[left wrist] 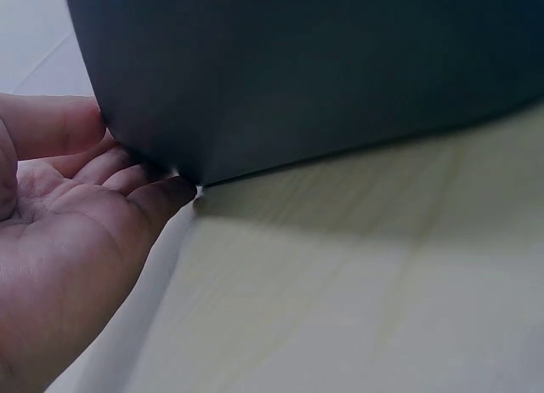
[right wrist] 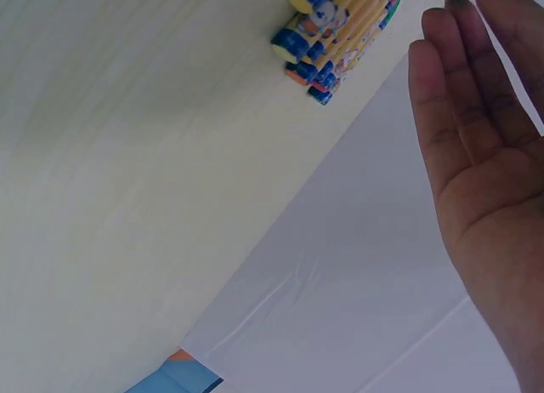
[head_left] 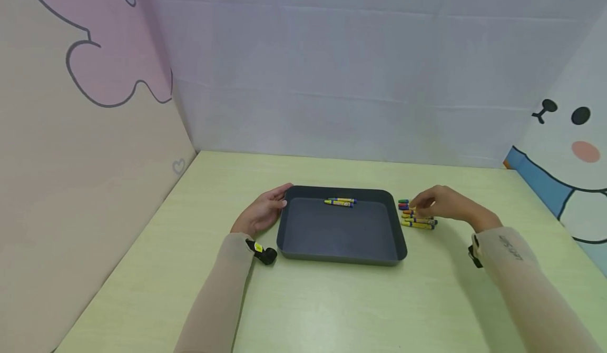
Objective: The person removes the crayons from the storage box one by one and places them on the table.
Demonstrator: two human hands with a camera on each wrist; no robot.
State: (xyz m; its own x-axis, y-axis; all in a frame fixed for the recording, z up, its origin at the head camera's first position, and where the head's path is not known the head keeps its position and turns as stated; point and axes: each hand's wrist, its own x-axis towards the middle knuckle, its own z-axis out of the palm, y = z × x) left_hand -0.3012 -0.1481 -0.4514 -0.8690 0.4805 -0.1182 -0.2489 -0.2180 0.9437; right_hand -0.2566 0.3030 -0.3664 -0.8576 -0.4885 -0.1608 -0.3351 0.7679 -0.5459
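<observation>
A dark tray [head_left: 341, 250] sits on the pale green table [head_left: 303, 311], and at its 9 o'clock side the left hand [head_left: 263, 211] rests loose, fingers straight against the wall. At its 3 o'clock, the right hand [head_left: 443, 203] hovers relaxed over a crayon pile [head_left: 417, 216], gripping nothing. Two crayons [head_left: 340, 202] lie inside at 12 o'clock.

1. You face a pale green wooden table [head_left: 332, 311].
2. Behind it stands a plain lavender wall [head_left: 341, 68].
3. Cartoon-printed panels flank you: pink-and-beige left [head_left: 71, 131], white-and-blue right [head_left: 569, 153].
</observation>
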